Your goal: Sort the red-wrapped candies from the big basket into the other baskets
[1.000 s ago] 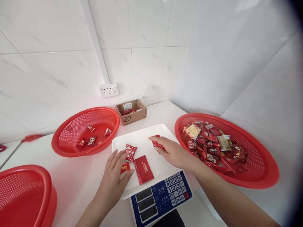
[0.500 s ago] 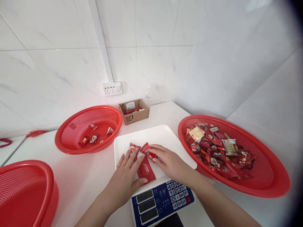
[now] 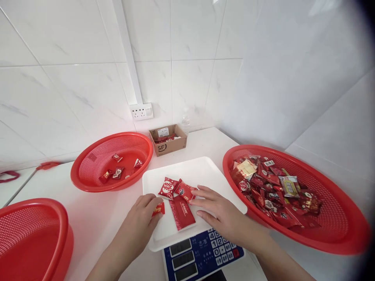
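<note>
My left hand (image 3: 142, 214) is curled at the left rim of the white scale tray (image 3: 205, 168), fingers closed on a small red packet (image 3: 158, 209) with gold print, partly hidden behind them. Over the tray's right half, my right hand (image 3: 218, 207) has its fingers stretched apart; the tips touch or nearly touch the right end of a red snack packet (image 3: 184, 190). Beside that lies a red packet with a white patterned front (image 3: 168, 187). A flat dark red sachet (image 3: 183, 214) rests below the two.
The scale's blue keypad panel (image 3: 202, 255) faces me. At right, a red basket (image 3: 345, 210) is heaped with mixed packets. A red basket (image 3: 84, 171) at left holds several packets; another red basket (image 3: 60, 230) stands nearer. Behind the tray is a cardboard box (image 3: 172, 146) containing packets.
My left hand has drawn back left from the sachet and now grips a small packet. My right hand has loosened from the snack packet and shifted slightly right, fingers spread.
</note>
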The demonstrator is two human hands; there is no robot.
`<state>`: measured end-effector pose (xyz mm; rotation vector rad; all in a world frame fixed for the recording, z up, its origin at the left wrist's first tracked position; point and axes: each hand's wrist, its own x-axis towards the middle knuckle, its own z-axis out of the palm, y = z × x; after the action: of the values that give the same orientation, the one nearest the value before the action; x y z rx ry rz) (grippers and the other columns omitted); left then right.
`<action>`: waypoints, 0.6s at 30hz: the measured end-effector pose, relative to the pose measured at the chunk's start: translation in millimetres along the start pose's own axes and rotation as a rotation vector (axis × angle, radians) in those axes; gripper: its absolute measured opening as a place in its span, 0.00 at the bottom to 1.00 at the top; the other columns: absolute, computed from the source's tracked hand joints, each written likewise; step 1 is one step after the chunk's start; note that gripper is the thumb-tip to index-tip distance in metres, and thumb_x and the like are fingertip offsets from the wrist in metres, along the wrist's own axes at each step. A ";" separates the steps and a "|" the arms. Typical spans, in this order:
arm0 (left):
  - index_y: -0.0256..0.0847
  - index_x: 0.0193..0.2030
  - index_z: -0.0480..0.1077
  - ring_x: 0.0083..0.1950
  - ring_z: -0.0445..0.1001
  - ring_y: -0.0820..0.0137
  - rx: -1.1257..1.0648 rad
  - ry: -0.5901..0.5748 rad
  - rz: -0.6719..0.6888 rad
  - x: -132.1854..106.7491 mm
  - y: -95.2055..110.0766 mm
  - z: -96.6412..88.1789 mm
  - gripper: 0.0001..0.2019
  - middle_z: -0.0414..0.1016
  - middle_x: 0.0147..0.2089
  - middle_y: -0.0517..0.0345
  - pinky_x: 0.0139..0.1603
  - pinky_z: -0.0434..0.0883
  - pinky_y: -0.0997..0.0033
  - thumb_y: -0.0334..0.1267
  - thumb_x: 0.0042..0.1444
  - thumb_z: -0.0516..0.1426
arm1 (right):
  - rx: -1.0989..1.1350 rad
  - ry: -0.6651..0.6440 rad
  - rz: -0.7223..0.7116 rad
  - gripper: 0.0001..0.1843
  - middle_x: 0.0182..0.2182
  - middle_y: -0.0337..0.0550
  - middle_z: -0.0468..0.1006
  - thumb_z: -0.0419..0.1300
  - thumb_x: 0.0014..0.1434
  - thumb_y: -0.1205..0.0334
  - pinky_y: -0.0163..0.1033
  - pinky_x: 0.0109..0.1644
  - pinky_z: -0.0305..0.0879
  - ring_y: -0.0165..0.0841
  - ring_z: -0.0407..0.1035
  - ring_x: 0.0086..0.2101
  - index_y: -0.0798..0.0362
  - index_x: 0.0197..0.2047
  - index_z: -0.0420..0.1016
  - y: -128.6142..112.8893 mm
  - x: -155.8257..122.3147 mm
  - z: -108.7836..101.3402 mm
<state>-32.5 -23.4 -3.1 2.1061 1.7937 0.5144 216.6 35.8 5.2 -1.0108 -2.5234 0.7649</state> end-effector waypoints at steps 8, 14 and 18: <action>0.44 0.43 0.69 0.45 0.72 0.63 -0.067 0.027 0.020 20.3 7.6 12.1 0.10 0.72 0.45 0.54 0.45 0.71 0.60 0.30 0.59 0.49 | -0.066 -0.073 -0.028 0.17 0.57 0.48 0.68 0.53 0.61 0.65 0.52 0.63 0.55 0.43 0.50 0.62 0.53 0.52 0.74 -18.9 10.7 8.2; 0.46 0.42 0.68 0.45 0.73 0.65 -0.076 0.193 0.067 16.6 6.9 13.2 0.07 0.73 0.45 0.55 0.42 0.73 0.65 0.37 0.60 0.50 | -0.020 0.125 -0.029 0.17 0.54 0.45 0.71 0.51 0.62 0.59 0.50 0.61 0.58 0.40 0.58 0.59 0.49 0.52 0.73 0.2 -10.9 -3.0; 0.46 0.41 0.69 0.44 0.75 0.66 -0.103 0.462 0.051 -6.9 -10.9 8.8 0.09 0.74 0.44 0.55 0.27 0.73 0.75 0.44 0.60 0.51 | -0.026 0.357 0.325 0.17 0.49 0.44 0.75 0.50 0.62 0.51 0.47 0.55 0.65 0.39 0.68 0.50 0.47 0.46 0.74 34.6 -49.0 -42.4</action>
<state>-38.8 -28.7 -16.4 2.0853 1.8926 1.1608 289.4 37.4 14.8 -1.4458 -2.0982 0.5718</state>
